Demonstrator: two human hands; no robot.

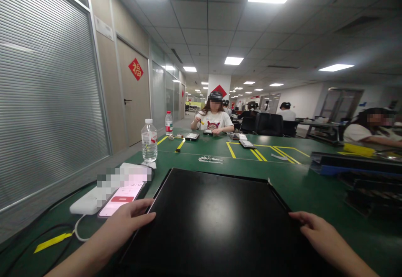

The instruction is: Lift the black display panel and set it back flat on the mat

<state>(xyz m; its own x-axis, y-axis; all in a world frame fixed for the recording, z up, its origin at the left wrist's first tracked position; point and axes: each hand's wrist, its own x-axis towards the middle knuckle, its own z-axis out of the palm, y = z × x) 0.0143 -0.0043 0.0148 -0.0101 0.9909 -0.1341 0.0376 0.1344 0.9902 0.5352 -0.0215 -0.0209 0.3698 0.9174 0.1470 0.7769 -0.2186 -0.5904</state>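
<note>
A large black flat panel [216, 201], which looks like a monitor screen, lies face up on the green table in front of me. My left hand [136, 215] grips its left edge, thumb on top and the other fingers partly hidden along the side. At the right edge my right hand [314, 225] is closed on the rim, its fingertips touching the border. Just left of my left hand lies a lit phone [125, 195] beside a white power bank [89, 199]. The panel's near edge runs out of view.
A water bottle [149, 141] stands beyond the phone, with a second bottle [168, 123] farther back. Across the green table [185, 168], a person [216, 120] works with small devices. Black trays [370, 189] and a yellow bin [359, 150] stand right. Cables [40, 231] lie left.
</note>
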